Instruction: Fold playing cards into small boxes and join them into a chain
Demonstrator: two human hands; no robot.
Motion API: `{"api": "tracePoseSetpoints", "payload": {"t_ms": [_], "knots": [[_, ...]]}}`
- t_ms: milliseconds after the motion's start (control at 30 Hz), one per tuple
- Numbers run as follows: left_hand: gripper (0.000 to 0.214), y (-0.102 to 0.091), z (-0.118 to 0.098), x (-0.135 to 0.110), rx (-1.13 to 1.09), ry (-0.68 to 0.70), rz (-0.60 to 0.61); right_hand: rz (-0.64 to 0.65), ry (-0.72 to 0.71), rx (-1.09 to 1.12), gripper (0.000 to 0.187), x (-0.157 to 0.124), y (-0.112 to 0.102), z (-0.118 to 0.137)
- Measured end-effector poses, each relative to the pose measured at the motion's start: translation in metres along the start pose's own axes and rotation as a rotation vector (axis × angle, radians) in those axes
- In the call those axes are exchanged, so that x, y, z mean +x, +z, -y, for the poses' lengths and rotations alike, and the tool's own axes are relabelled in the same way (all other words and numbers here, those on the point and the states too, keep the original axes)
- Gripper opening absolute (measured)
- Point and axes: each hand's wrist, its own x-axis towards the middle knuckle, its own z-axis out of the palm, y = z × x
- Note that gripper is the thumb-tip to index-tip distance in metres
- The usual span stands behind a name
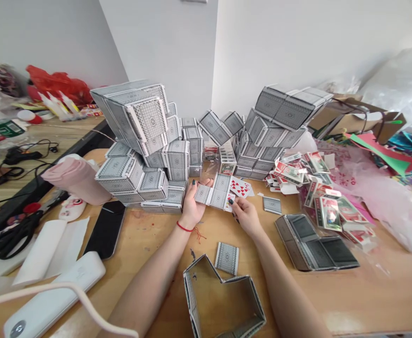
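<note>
My left hand [192,206], with a red string at its wrist, is closed around the edge of grey-backed playing cards [221,190] above the table middle. One of these cards sits at an angle to the others. My right hand [247,215] pinches the cards' right edge between thumb and fingers; a white card face shows there. Just behind lie face-up heart cards [240,187]. A folded grey card [227,258] rests on the table between my forearms. Nearest me stands a heart-shaped frame of cards [189,300], its middle open.
Stacked card-built boxes stand at the left [149,122] and right [276,108]. A black-topped card box [314,244] and opened card packs [329,211] lie right. On the left are a phone [106,230], a white power bank [56,293] with cable, and scissors [22,237].
</note>
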Motion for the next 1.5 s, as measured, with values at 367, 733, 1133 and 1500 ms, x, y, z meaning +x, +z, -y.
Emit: {"api": "tracePoseSetpoints", "payload": {"t_ms": [367,733,1133,1500], "knots": [[0.024,-0.007,0.005,0.009,-0.11,0.0,-0.129,0.378,0.302,0.241,0.025,-0.009,0.004,0.004],[0.027,-0.007,0.006,0.009,-0.145,0.048,-0.146,0.359,0.294,0.284,0.024,-0.011,0.012,0.0],[0.027,-0.007,0.006,0.008,-0.124,0.015,-0.18,0.378,0.287,0.234,0.023,-0.011,0.013,0.001],[0.021,-0.006,0.008,0.007,-0.079,0.032,-0.15,0.18,0.155,0.137,0.024,-0.007,0.013,0.002]]}}
